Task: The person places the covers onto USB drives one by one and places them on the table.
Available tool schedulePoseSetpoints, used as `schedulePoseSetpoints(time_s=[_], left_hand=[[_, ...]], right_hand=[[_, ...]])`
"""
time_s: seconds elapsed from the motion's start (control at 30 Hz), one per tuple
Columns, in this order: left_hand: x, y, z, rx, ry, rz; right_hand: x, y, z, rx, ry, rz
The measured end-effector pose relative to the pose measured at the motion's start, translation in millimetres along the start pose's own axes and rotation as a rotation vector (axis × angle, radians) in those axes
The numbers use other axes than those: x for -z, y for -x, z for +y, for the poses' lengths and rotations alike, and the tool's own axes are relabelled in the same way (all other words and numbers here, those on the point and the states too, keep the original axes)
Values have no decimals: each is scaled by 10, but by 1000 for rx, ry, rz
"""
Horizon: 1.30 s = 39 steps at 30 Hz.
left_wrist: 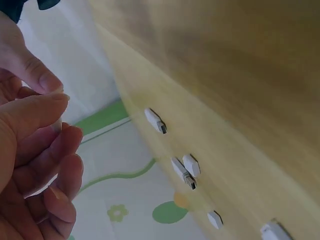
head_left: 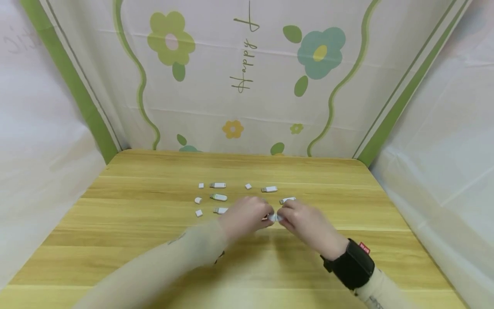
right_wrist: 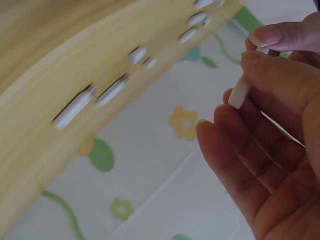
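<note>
Both hands meet above the table, pinching a small white USB stick (head_left: 275,217) from opposite ends. My right hand (head_left: 306,223) grips one end between thumb and forefinger; in the right wrist view the white body (right_wrist: 240,92) sticks out below the fingertips. From the other side my left hand (head_left: 248,216) pinches the far end with its thumb and fingers. Fingers cover that end, so whether a cap sits there cannot be told. Behind the right hand lies a USB stick (head_left: 287,200) with its metal plug bare; left of the left hand, another USB stick (head_left: 221,210) is partly hidden.
More uncapped USB sticks lie on the wooden table, including one at the back left (head_left: 218,185), a rounded one (head_left: 220,197) and one at the back middle (head_left: 269,189). Several loose white caps lie about, such as a square cap (head_left: 198,213). A patterned cloth (head_left: 216,107) hangs behind.
</note>
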<state>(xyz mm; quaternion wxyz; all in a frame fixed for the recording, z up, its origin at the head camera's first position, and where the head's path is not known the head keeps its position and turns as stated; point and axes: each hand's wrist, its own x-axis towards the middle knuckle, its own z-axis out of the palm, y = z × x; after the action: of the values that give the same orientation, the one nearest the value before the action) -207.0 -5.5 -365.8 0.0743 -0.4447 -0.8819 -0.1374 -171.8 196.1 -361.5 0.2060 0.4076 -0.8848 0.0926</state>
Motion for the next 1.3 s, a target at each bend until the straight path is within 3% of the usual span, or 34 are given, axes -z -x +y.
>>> schedulePoseSetpoints(time_s=[0.27,0.47,0.63,0.8,0.93,1.3], left_hand=[[-71,-800,-176,83,37,-172],[-225,-1354,-360,119,27,-229],[-409,-1697,-509,179,33,-262],[-550,-1918,-576,211,38,-273],[-643,-1957,-622,237,27,-296],[-853,-2073,-672,252,-50,-349]], right_hand=[[33,-46,700,-126,-77,-91],[29,-131,1188,-231,-79,-191],[-103,-146,1550,-268,-101,-237],[-261,-109,1834,-258,-108,-241],[-395,-129,1941,-263,-108,-269],[-609,-128,2132,-383,-151,-420]])
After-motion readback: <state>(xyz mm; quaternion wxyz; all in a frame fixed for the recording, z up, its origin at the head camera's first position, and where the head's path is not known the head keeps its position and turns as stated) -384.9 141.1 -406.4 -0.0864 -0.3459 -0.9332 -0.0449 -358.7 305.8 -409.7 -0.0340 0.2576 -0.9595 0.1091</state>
